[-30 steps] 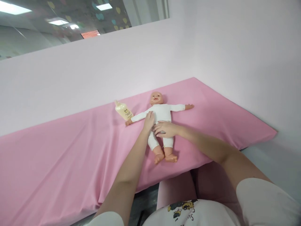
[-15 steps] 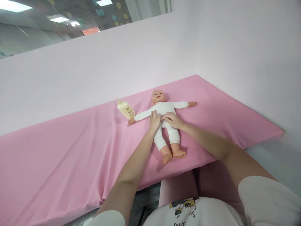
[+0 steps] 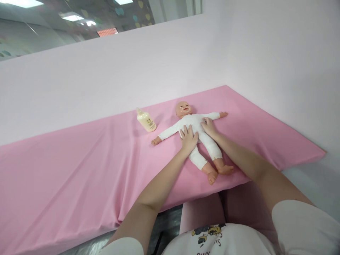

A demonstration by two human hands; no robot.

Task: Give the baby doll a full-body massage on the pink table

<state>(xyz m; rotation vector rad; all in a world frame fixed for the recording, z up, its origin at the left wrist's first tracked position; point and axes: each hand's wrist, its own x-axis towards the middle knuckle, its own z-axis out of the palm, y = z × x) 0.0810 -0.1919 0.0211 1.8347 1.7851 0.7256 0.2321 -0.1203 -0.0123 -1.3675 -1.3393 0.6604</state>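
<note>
A baby doll (image 3: pixel 195 122) with a white cloth body and bare plastic head, hands and feet lies face up on the pink-covered table. Its arms stretch out to both sides, and its feet point towards me. My left hand (image 3: pixel 189 140) rests with fingers spread on the doll's lower belly, on the left side. On the right side of the torso, my right hand (image 3: pixel 209 126) touches the doll with its fingers curled in; whether cloth is pinched in them I cannot make out.
A pale yellow pump bottle (image 3: pixel 147 121) stands beside the doll's outstretched arm on the left. The pink cover (image 3: pixel 66 170) wrinkles towards the front edge. White walls (image 3: pixel 119 78) border the table at the back and right, with a mirror or window (image 3: pixel 79 24) above.
The doll has turned, its feet swinging to the right. My right hand has moved off the belly to the doll's right-hand side, while my left fingers have spread over the lower torso.
</note>
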